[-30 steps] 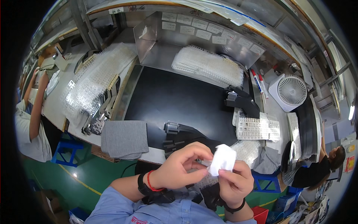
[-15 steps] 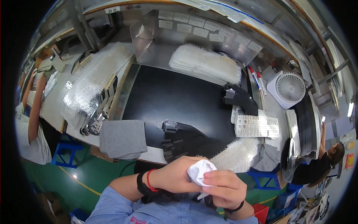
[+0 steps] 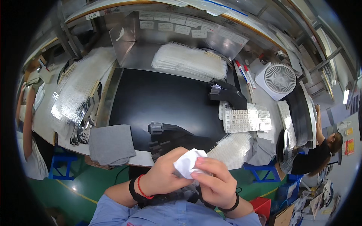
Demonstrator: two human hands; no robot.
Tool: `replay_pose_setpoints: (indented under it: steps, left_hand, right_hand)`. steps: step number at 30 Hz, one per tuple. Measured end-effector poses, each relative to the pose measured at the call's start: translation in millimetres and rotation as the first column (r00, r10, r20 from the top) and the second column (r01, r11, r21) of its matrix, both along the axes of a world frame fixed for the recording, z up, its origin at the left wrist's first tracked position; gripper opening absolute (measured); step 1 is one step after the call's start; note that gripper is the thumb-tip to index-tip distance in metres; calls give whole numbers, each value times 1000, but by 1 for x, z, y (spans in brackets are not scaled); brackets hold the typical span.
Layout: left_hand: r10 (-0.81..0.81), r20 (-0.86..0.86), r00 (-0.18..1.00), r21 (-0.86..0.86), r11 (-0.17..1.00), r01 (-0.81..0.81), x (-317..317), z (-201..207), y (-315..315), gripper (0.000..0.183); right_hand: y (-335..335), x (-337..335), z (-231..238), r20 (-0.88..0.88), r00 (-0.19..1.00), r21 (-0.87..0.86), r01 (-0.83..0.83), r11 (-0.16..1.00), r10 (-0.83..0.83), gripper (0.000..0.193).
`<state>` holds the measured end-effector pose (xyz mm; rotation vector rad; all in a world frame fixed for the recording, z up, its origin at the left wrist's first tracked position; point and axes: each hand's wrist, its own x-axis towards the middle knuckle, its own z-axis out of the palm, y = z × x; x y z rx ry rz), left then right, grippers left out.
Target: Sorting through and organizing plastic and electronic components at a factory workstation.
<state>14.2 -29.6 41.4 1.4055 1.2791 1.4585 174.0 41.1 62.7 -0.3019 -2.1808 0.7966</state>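
A bunched white cloth (image 3: 187,164) is held between both hands in front of my body, near the table's front edge. My left hand (image 3: 162,170) is closed round its left side. With its fingertips, my right hand (image 3: 218,180) pinches the cloth from the right. Whether anything lies inside the folds is hidden. Just beyond my hands, a fanned stack of black strips with shiny ends (image 3: 175,136) rests on a black mat (image 3: 162,98). Beside it on the right lie translucent perforated sheets (image 3: 233,150).
A folded grey cloth (image 3: 112,144) lies at the table's front left, another grey cloth (image 3: 261,151) at the right. More black pieces (image 3: 228,94) and white grid sheets (image 3: 247,120) sit near a white fan (image 3: 279,81). Translucent sheets (image 3: 190,60) are piled behind. People work at both sides.
The view has shifted, so the table's things appear further left. My hands have shifted a little on the white cloth, and more of it shows between them.
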Motion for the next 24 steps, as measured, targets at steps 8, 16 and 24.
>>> replay_pose_setpoints:
  steps: [8,16,24]
  left_hand:
    - [-52,-21,998,68,996,53,-8,-3,-2,25]
    - [33,35,999,-83,996,-30,-50,21,-12,14]
    - [209,-533,820,-175,921,-348,-145,39,23,39]
  right_hand:
    - [8,9,5,59,996,15,-72,997,71,39]
    - [91,42,64,-134,900,417,432,800,-416,23]
    - [302,95,34,171,735,369,569,735,-656,29]
